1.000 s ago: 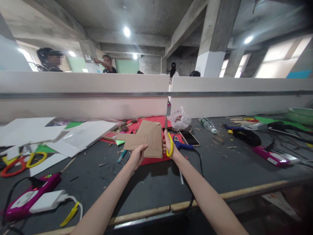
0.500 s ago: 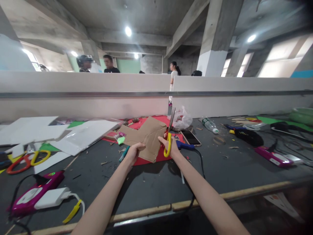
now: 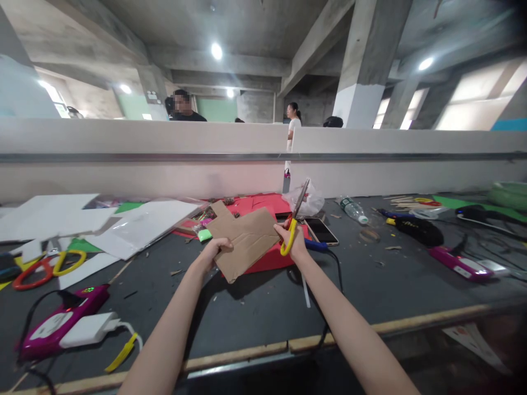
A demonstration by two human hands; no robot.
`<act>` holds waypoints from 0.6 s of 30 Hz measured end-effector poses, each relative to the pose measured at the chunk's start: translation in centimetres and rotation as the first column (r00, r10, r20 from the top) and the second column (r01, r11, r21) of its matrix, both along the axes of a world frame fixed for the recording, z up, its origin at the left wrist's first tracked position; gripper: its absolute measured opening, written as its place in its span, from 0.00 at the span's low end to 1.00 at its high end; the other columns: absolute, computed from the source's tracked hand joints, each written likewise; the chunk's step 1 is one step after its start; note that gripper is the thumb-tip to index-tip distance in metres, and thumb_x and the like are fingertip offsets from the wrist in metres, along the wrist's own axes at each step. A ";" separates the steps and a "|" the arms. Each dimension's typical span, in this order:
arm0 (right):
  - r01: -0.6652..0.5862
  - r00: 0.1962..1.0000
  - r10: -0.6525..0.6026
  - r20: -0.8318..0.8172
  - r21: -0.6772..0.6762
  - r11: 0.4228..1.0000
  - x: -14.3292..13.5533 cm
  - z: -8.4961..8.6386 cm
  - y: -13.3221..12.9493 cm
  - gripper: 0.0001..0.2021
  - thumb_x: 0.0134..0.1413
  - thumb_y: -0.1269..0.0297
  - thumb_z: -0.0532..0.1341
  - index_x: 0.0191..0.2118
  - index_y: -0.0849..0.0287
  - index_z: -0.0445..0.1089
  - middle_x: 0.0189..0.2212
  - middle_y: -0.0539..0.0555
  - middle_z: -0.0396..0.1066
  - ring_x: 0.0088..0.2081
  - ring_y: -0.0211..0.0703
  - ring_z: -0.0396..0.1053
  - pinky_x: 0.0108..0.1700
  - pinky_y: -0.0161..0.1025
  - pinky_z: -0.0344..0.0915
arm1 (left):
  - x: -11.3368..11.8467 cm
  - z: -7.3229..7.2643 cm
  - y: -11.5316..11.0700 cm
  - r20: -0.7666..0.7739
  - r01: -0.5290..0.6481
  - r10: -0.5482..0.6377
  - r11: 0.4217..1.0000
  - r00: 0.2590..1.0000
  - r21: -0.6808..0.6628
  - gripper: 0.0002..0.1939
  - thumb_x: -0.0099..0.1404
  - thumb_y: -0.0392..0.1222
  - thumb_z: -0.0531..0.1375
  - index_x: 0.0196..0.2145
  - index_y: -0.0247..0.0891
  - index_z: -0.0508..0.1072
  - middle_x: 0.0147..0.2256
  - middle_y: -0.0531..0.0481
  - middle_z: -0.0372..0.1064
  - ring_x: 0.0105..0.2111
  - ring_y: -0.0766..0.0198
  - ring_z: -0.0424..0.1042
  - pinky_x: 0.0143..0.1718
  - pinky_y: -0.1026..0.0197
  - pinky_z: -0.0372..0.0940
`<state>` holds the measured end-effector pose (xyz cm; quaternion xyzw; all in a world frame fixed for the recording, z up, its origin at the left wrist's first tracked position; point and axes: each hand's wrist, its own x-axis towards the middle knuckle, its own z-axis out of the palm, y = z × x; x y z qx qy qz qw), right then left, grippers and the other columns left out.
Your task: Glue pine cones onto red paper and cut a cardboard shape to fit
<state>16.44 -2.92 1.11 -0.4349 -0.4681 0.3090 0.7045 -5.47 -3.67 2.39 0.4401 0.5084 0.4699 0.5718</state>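
White sheets (image 3: 47, 211) lie at frame left, the left hand's grip (image 3: 214, 251) pinches cardboard (image 3: 249, 241) at centre, its notch apparently cut, what remains unclear, and right of centre the right hand's grip (image 3: 300, 244) holds scissors (image 3: 298, 207), blades clear.

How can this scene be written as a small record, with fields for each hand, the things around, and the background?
Left hand: the hand grips the left side of a piece of brown cardboard
Right hand: the hand holds scissors, blades pointing up and away; fingers at the cardboard's right edge
Below the cardboard: red sheet
Table, right side: phone, plastic bottle
Table, left side: white sheets, magenta power strip
Background: white partition, people beyond it
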 end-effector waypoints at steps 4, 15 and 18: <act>0.026 1.000 -0.026 -0.004 0.009 1.000 0.0 -0.1 0.0 0.13 0.33 0.59 0.60 0.21 0.57 0.53 0.20 0.46 0.66 0.24 0.37 0.65 0.32 0.37 0.62 | -0.8 0.4 0.4 0.090 0.075 -0.075 0.997 0.993 0.002 0.15 0.38 0.37 0.62 0.28 0.32 0.72 0.24 0.48 0.72 0.23 0.61 0.70 0.24 0.63 0.64; 0.396 0.818 -0.315 0.481 -0.075 0.915 0.8 0.8 -0.7 0.17 0.46 0.50 0.51 0.22 0.60 0.65 0.22 0.54 0.70 0.29 0.43 0.69 0.35 0.37 0.63 | -1.4 0.9 0.6 0.103 0.160 -0.172 0.981 0.980 0.112 0.19 0.40 0.34 0.66 0.34 0.34 0.72 0.33 0.44 0.73 0.31 0.59 0.72 0.30 0.63 0.66; 0.493 0.615 -0.271 0.740 -0.093 0.865 0.6 1.5 -1.9 0.23 0.51 0.48 0.47 0.25 0.62 0.69 0.23 0.60 0.71 0.32 0.47 0.70 0.37 0.38 0.62 | -1.9 0.9 1.4 0.238 -0.190 0.155 0.973 0.959 0.133 0.13 0.43 0.32 0.63 0.30 0.35 0.71 0.27 0.50 0.72 0.25 0.65 0.70 0.26 0.65 0.65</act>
